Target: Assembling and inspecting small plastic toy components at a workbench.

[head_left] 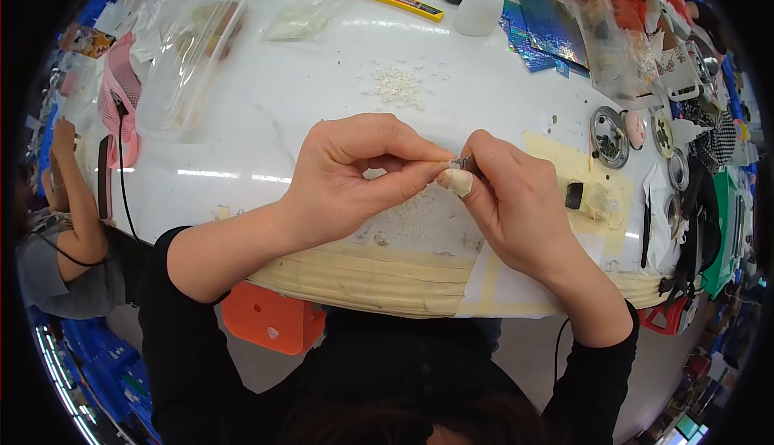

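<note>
Over the near part of the white table, my left hand [343,172] and my right hand [520,203] meet fingertip to fingertip. My left thumb and forefinger are pinched together on something too small to make out. Between my right thumb and bent forefinger I grip a small grey metal piece [462,161], mostly hidden by the fingers; its tip points at the left pinch. Pale tape [456,181] wraps my right thumb. Just beyond the hands lies a loose heap of tiny white pieces [397,88], with more scattered on the table below the fingers.
At the back are a yellow cutter case [399,3], a white squeeze bottle [481,8] and shiny blue sheets [548,30]. Round metal tins [609,137] stand at right. A clear plastic container [189,66] and pink mesh pouch [122,98] lie left, near another person's arm [76,195].
</note>
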`<state>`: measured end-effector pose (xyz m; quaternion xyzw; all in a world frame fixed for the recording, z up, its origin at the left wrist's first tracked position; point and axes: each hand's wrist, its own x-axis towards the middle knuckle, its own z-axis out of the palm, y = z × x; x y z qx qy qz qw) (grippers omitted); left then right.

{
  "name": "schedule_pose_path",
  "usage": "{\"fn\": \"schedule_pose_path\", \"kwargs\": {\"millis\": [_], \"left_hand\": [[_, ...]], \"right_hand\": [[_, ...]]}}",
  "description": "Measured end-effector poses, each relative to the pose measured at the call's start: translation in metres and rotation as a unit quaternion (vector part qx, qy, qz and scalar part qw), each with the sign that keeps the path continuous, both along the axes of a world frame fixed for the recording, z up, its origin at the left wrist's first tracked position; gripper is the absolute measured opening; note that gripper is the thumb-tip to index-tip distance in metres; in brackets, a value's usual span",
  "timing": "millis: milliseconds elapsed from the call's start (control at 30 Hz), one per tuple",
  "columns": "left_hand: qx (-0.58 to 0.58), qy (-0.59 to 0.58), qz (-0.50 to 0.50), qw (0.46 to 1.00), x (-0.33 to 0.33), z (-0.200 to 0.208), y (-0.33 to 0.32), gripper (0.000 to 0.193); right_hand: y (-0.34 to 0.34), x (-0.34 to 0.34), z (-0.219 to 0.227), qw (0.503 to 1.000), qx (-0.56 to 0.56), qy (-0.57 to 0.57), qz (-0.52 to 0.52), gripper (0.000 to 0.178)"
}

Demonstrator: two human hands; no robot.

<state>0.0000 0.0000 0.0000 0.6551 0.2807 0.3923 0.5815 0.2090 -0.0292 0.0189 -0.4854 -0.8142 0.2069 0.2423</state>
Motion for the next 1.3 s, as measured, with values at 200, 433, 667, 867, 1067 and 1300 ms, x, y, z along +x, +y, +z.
{"fn": "schedule_pose_path", "kwargs": {"millis": [200, 433, 667, 867, 1067, 1300], "left_hand": [[0.122, 0.031, 0.011, 0.992, 0.001, 0.001, 0.004, 0.022], [0.156, 0.043, 0.019, 0.987, 0.001, 0.000, 0.005, 0.023], [0.172, 0.057, 0.021, 0.983, 0.001, 0.002, 0.004, 0.022], [0.184, 0.075, 0.019, 0.980, 0.000, 0.004, 0.005, 0.022], [0.085, 0.049, 0.023, 0.995, 0.001, 0.005, -0.001, 0.014], [-0.169, -0.013, 0.007, 0.985, 0.001, 0.010, -0.003, 0.005]], "right_hand": [[0.001, 0.002, 0.000, 1.000, 0.002, 0.005, 0.009, 0.024], [0.001, 0.003, 0.001, 1.000, -0.006, 0.017, 0.014, 0.021], [0.000, 0.003, 0.001, 1.000, 0.002, 0.024, 0.017, 0.015], [-0.001, 0.004, -0.001, 0.999, 0.009, 0.028, 0.016, 0.014], [-0.002, 0.002, 0.002, 1.000, 0.019, -0.001, 0.016, 0.017], [0.001, 0.003, -0.002, 1.000, 0.008, -0.003, 0.005, 0.019]]}}
